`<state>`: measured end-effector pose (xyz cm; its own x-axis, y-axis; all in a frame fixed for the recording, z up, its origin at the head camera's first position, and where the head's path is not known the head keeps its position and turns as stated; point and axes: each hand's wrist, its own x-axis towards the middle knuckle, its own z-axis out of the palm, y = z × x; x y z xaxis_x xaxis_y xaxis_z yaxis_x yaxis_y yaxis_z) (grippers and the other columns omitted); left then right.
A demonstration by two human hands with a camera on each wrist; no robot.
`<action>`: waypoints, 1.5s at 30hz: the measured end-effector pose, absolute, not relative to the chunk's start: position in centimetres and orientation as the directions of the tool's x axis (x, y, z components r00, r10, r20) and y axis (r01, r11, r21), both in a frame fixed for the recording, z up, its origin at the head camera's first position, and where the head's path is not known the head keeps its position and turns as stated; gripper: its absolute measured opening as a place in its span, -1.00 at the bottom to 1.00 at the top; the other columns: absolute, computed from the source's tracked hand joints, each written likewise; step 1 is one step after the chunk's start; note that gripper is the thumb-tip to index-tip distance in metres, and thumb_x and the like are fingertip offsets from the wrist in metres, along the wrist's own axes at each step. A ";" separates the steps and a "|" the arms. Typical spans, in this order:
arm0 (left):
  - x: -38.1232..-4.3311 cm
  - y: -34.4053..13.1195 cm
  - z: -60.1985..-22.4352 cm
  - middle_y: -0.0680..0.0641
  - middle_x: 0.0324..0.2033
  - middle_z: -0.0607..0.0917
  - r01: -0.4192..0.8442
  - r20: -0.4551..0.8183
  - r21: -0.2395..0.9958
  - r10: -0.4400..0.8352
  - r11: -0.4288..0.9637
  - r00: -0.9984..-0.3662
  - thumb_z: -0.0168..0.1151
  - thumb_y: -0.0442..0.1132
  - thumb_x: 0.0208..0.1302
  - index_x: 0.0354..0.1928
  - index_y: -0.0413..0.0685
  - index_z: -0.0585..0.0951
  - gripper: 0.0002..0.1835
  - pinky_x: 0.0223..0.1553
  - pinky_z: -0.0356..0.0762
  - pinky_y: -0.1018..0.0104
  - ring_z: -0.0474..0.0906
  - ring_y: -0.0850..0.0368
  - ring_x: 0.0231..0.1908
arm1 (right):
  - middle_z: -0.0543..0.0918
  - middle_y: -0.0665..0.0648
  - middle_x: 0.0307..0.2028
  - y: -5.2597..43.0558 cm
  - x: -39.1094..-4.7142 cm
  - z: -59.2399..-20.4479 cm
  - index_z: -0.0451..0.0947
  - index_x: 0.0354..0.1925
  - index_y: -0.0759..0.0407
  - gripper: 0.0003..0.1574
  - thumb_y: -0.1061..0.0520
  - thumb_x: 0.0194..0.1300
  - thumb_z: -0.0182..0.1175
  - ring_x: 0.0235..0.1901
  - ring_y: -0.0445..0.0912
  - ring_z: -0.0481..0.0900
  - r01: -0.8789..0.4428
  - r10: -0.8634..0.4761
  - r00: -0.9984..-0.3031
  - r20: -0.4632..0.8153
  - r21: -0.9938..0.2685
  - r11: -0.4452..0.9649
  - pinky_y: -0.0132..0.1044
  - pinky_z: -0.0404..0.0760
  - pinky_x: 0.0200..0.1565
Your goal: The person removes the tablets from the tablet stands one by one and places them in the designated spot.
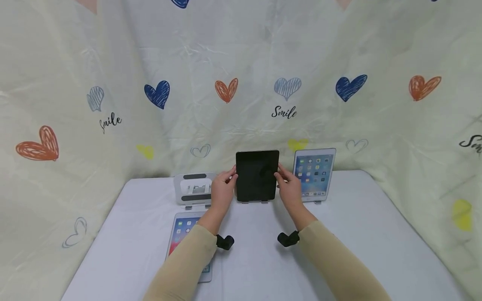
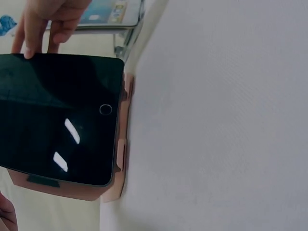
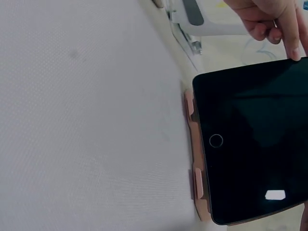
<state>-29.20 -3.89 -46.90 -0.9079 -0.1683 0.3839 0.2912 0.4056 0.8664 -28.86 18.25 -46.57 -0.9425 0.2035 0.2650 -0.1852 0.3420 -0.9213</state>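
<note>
A black tablet (image 1: 257,175) with a dark screen stands nearly upright on a rose-coloured stand (image 2: 124,118), its lower edge at the stand's front lips. My left hand (image 1: 223,190) holds the tablet by its left side, between thumb and fingers. On the opposite side my right hand (image 1: 290,190) grips the right edge in the same way. The left wrist view shows the tablet's round home button and, at the far edge, the right hand's fingertips (image 2: 30,52). Most of the stand is hidden behind the tablet.
To the right, a white tablet (image 1: 314,173) with a lit screen leans on another stand. A white stand (image 1: 193,197) without a tablet is on the left. In front of it a second lit white tablet (image 1: 180,228) lies on the table (image 1: 256,267), partly behind my left sleeve.
</note>
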 end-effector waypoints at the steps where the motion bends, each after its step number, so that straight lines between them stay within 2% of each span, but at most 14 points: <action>1: -29.1 -3.8 -46.8 0.06 -0.17 0.74 0.298 0.388 0.867 -0.166 0.401 -0.907 0.31 -0.18 0.34 0.16 0.22 0.66 -0.64 -0.23 0.56 0.29 0.54 0.14 -0.28 | 0.65 0.19 0.03 18.3 -28.8 -46.4 0.45 0.35 -0.14 -0.47 0.09 0.46 0.17 -0.07 -0.01 0.59 -0.190 0.203 -0.942 0.266 -0.924 0.331 -0.51 0.56 -0.28; 10: -28.1 -3.2 -46.1 0.04 -0.18 0.73 0.344 0.418 0.863 -0.142 0.370 -0.897 0.31 -0.20 0.34 0.16 0.20 0.66 -0.64 -0.27 0.55 0.34 0.53 0.15 -0.31 | 0.66 0.22 -0.02 19.2 -28.0 -45.5 0.49 0.33 -0.06 -0.48 0.13 0.43 0.20 -0.18 0.02 0.61 -0.181 0.210 -0.942 0.263 -0.922 0.343 -0.50 0.56 -0.34; 17: -27.6 -3.3 -45.9 0.04 -0.16 0.72 0.338 0.416 0.859 -0.140 0.385 -0.899 0.29 -0.21 0.36 0.18 0.20 0.65 -0.64 -0.28 0.56 0.36 0.54 0.16 -0.29 | 0.65 0.24 0.00 19.5 -27.3 -45.1 0.50 0.32 -0.02 -0.47 0.15 0.42 0.21 -0.17 0.14 0.62 -0.182 0.189 -0.948 0.257 -0.922 0.341 -0.38 0.61 -0.33; 22: -27.0 -3.7 -45.8 0.04 -0.18 0.71 0.349 0.429 0.847 -0.128 0.401 -0.894 0.29 -0.21 0.36 0.17 0.17 0.65 -0.64 -0.27 0.55 0.34 0.54 0.16 -0.29 | 0.64 0.25 -0.02 19.7 -26.6 -44.6 0.47 0.34 -0.03 -0.46 0.15 0.43 0.20 -0.15 0.11 0.61 -0.160 0.149 -0.964 0.218 -0.931 0.328 -0.36 0.62 -0.32; 24: -26.9 -3.8 -45.8 0.02 -0.19 0.72 0.353 0.427 0.851 -0.121 0.390 -0.896 0.30 -0.23 0.35 0.17 0.15 0.65 -0.64 -0.27 0.53 0.36 0.54 0.15 -0.30 | 0.63 0.25 -0.01 19.9 -26.3 -44.4 0.47 0.35 -0.03 -0.45 0.14 0.43 0.20 -0.17 0.07 0.60 -0.147 0.136 -0.970 0.201 -0.934 0.326 -0.28 0.65 -0.28; 28: -26.4 -4.0 -46.0 0.02 -0.25 0.71 0.337 0.396 0.872 -0.104 0.355 -0.912 0.31 -0.24 0.34 0.15 0.14 0.66 -0.65 -0.34 0.50 0.41 0.51 0.15 -0.34 | 0.62 0.24 -0.02 20.2 -25.7 -44.2 0.45 0.37 -0.04 -0.44 0.12 0.44 0.19 -0.26 0.01 0.59 -0.122 0.112 -0.979 0.168 -0.935 0.334 -0.15 0.66 -0.25; 33: -25.4 -4.3 -45.8 0.03 -0.23 0.71 0.305 0.346 0.892 -0.071 0.335 -0.935 0.29 -0.24 0.36 0.18 0.14 0.64 -0.63 -0.39 0.49 0.41 0.48 0.14 -0.36 | 0.61 0.23 -0.01 20.4 -24.8 -44.0 0.42 0.39 -0.09 -0.41 0.09 0.44 0.19 -0.40 0.00 0.55 -0.072 0.087 -0.990 0.107 -0.937 0.341 -0.25 0.63 -0.29; 38: -24.5 -4.5 -45.7 0.04 -0.22 0.70 0.280 0.316 0.894 -0.051 0.349 -0.947 0.26 -0.24 0.38 0.23 0.15 0.61 -0.61 -0.35 0.50 0.39 0.47 0.12 -0.35 | 0.61 0.24 -0.01 20.5 -24.2 -43.9 0.42 0.39 -0.08 -0.41 0.09 0.43 0.20 -0.44 0.00 0.52 -0.006 0.076 -0.997 0.033 -0.944 0.329 -0.29 0.59 -0.31; 45: -23.8 -4.7 -46.1 0.03 -0.20 0.70 0.228 0.261 0.911 -0.052 0.344 -0.964 0.25 -0.23 0.39 0.25 0.21 0.58 -0.59 -0.34 0.48 0.37 0.46 0.13 -0.35 | 0.62 0.21 -0.03 20.8 -23.4 -43.8 0.41 0.40 -0.03 -0.40 0.08 0.43 0.20 -0.42 -0.01 0.53 0.015 0.029 -1.000 -0.006 -0.944 0.331 -0.16 0.63 -0.22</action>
<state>-23.83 -4.71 -46.15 -0.9639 -0.0520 0.2611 0.2281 0.3443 0.9107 -23.45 20.85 -43.84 -0.9996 0.0293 -0.0061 0.0155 0.3308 -0.9436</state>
